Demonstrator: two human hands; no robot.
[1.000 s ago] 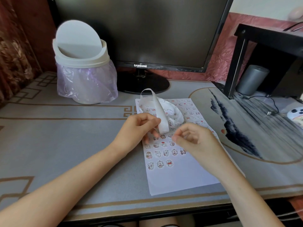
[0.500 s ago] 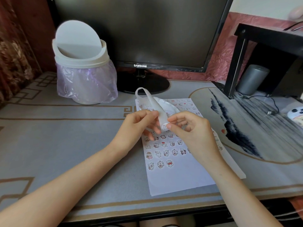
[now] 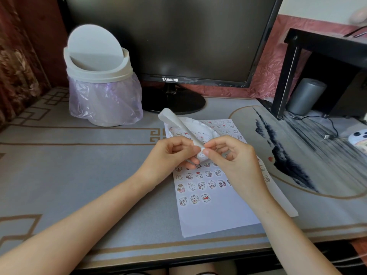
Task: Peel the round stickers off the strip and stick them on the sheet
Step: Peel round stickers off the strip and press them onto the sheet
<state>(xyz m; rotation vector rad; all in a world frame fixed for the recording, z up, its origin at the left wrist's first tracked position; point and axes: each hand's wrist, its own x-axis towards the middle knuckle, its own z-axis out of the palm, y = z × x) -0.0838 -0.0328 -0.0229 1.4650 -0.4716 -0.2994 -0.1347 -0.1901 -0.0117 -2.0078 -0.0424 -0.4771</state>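
Between left hand point(image 3: 170, 153) and right hand point(image 3: 234, 157), the strip point(image 3: 184, 126) is pinched by both, a sticker point(image 3: 201, 154) apparently being picked from its end, while below them the sheet point(image 3: 214, 217) is mostly filled with stickers point(image 3: 200, 187), its near part left bare.
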